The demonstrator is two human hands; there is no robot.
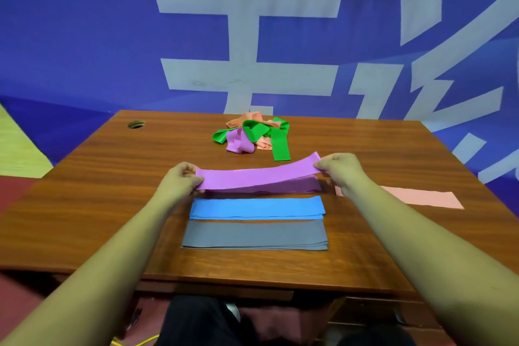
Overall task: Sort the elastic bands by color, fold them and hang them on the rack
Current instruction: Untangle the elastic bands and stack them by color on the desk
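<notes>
A purple elastic band (258,175) is stretched flat just above the wooden table (112,182). My left hand (179,180) pinches its left end and my right hand (341,170) pinches its right end. Under it lies another purple band (297,187), flat on the table. Nearer to me lie a flat stack of blue bands (257,208) and a flat stack of grey bands (254,234). A pink band (421,196) lies flat to the right. A tangled pile of green, pink and purple bands (252,135) sits at the back of the table.
A round cable hole (136,124) is in the table's far left corner. A blue wall with large white characters (252,36) stands right behind the table. No rack is in view.
</notes>
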